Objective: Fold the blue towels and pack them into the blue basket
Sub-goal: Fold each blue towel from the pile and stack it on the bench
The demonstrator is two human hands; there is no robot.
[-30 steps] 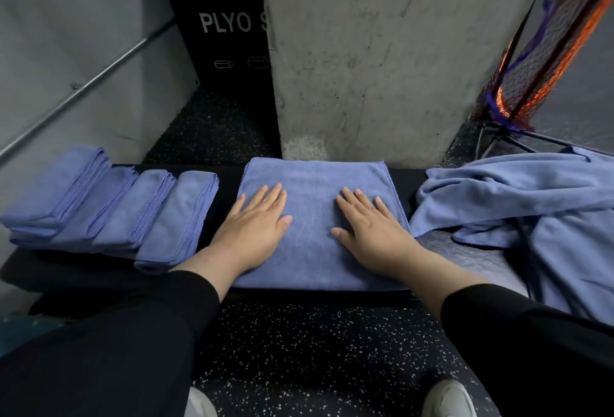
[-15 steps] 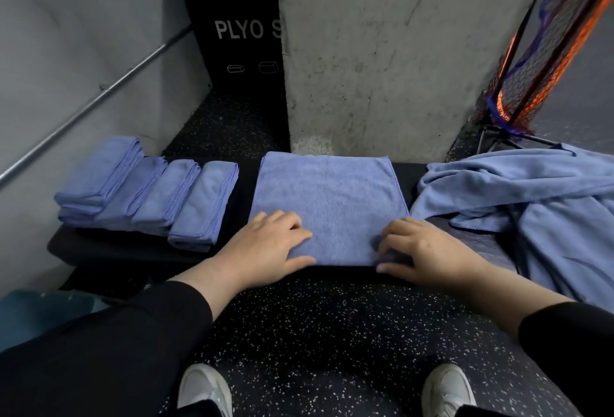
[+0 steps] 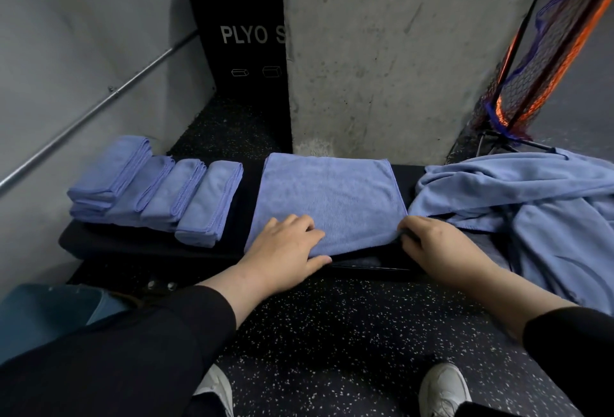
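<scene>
That towel (image 3: 327, 197) is soft, light microfibre by the look of it, so it'll flop and drape rather than hold a crease; the near corners are the place to grab so the fold goes over evenly. It's a plain periwinkle blue rectangle with a stitched hem, already folded flat, lying mid-surface (image 3: 83, 242). The left hand (image 3: 282, 250) has its fingers curled over the near edge around 7 o'clock of the towel, thumb tucked at the rim, gripping it. The right hand (image 3: 432, 243) pinches the near corner at about 4 o'clock. Four folded towels (image 3: 159, 193) sit in a row out at 9 o'clock, the unfolded pile (image 3: 531, 203) at 3 o'clock, and what I'd guess is the blue basket (image 3: 43, 310) down on the floor at 8 o'clock.
</scene>
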